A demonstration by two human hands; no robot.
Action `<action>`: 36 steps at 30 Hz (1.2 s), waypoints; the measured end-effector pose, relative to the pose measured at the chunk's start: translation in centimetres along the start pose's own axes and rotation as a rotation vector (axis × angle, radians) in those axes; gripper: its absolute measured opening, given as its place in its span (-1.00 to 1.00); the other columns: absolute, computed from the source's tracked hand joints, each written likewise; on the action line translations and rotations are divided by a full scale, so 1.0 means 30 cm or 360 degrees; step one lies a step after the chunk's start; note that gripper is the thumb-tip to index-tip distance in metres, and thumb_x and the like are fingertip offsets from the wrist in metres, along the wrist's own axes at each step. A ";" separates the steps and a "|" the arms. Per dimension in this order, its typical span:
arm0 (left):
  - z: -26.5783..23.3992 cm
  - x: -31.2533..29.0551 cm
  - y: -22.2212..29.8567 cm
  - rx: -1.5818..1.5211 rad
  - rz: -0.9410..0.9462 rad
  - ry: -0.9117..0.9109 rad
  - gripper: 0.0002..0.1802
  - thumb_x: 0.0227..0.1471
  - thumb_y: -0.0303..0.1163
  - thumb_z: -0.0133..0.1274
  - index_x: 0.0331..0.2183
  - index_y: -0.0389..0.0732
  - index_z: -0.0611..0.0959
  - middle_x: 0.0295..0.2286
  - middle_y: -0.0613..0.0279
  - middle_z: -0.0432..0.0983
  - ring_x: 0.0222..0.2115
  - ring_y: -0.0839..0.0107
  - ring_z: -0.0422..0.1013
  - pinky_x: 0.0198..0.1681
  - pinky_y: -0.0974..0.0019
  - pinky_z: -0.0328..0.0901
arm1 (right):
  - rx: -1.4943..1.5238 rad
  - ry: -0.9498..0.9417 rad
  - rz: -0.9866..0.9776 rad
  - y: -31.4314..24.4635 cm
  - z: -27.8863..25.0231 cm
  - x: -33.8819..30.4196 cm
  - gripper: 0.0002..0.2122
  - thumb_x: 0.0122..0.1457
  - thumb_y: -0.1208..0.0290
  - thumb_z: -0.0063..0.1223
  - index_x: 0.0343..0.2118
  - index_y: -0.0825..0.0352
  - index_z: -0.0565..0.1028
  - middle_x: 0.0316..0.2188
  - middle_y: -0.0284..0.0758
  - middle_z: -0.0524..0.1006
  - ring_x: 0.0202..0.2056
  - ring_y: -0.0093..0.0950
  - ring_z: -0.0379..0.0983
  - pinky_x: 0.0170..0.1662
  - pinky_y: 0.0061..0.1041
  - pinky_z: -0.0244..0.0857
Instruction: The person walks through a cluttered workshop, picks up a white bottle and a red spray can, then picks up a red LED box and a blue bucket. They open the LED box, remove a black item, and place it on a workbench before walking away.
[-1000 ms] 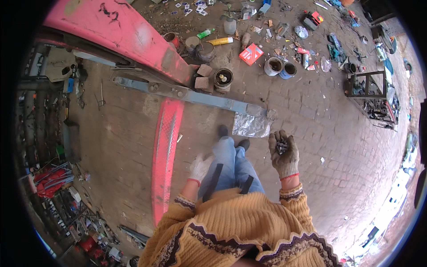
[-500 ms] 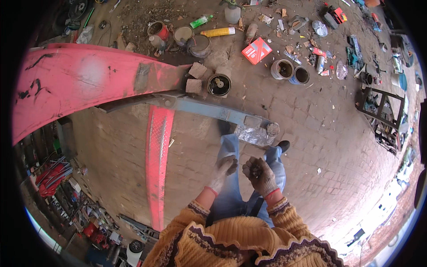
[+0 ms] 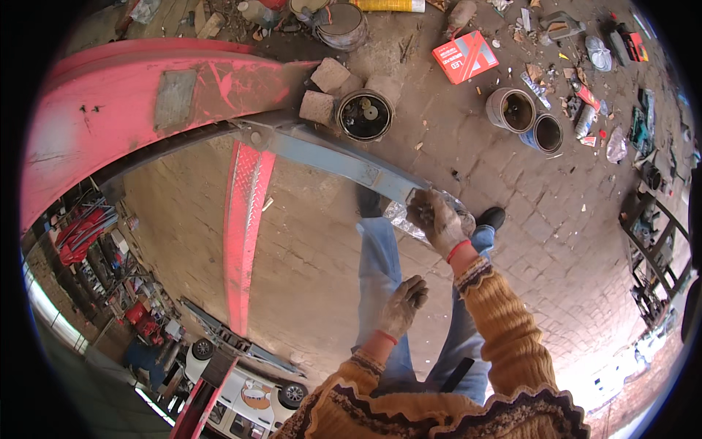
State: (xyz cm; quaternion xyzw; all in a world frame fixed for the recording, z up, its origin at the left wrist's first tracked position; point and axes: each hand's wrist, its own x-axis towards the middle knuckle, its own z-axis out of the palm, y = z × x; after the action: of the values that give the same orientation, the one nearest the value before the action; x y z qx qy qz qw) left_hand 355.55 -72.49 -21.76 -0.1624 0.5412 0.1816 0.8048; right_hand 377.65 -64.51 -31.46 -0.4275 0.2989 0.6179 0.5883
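Note:
My right hand (image 3: pixel 437 219), in a dirty work glove, reaches forward and down with its fingers curled onto the edge of a crumpled clear plastic bag (image 3: pixel 401 214). The bag lies at the near end of a long blue-grey metal bar (image 3: pixel 329 157), just in front of my shoes. Anything inside the fist is hidden. My left hand (image 3: pixel 404 306), also gloved, hangs by my left thigh with fingers curled and nothing in it. My jeans and knitted sleeves fill the lower middle.
A big red body panel (image 3: pixel 131 110) arches at upper left, with a red checker-plate strip (image 3: pixel 245 234) on the brick floor. Bricks (image 3: pixel 322 91), a tin of washers (image 3: pixel 364 115), two more tins (image 3: pixel 526 121), a red box (image 3: pixel 465 56) and scattered scrap lie ahead. A metal rack (image 3: pixel 651 234) stands right.
My hands, held together at my waist over small dark parts, have separated. The right one reached forward to the plastic bag and the left dropped to my thigh. The view tilted forward.

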 end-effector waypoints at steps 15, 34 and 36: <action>0.004 -0.076 0.163 0.0940 0.0111 0.0122 -0.47 0.25 -0.21 0.10 0.08 -0.40 0.49 -0.11 0.09 0.53 -0.13 0.32 0.46 -0.05 0.31 0.35 | 0.0119 0.0419 0.0115 -0.076 0.566 0.514 -0.34 0.20 -0.07 0.19 0.23 0.26 0.30 0.13 -0.04 0.37 0.12 -0.05 0.38 0.03 -0.02 0.44; 0.282 -0.055 0.098 0.1148 -0.0059 0.0183 -0.49 0.22 -0.21 0.15 0.08 -0.35 0.52 -0.10 0.14 0.55 -0.16 0.39 0.49 -0.18 0.39 0.37 | 0.0535 0.0497 -0.0409 0.001 -0.764 -0.487 -0.66 0.39 0.14 -0.11 -0.03 0.34 0.46 -0.15 -0.23 0.52 -0.13 -0.28 0.44 -0.06 -0.27 0.36; 0.319 -0.065 0.097 0.1608 -0.0041 0.0281 -0.50 0.21 -0.21 0.17 0.06 -0.33 0.54 -0.13 0.17 0.57 -0.19 0.44 0.51 -0.21 0.42 0.38 | 0.0695 0.0709 -0.0520 0.008 -0.827 -0.696 -0.76 0.36 0.25 -0.04 -0.16 0.35 0.50 -0.36 -0.28 0.50 -0.37 -0.35 0.45 -0.28 -0.36 0.38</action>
State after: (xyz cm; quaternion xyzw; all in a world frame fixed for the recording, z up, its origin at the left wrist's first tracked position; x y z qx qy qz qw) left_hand 361.28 -65.76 -16.69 0.2254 0.6253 -0.1271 0.7362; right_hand 380.58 -96.01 -24.43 -0.4580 0.4726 0.3286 0.6774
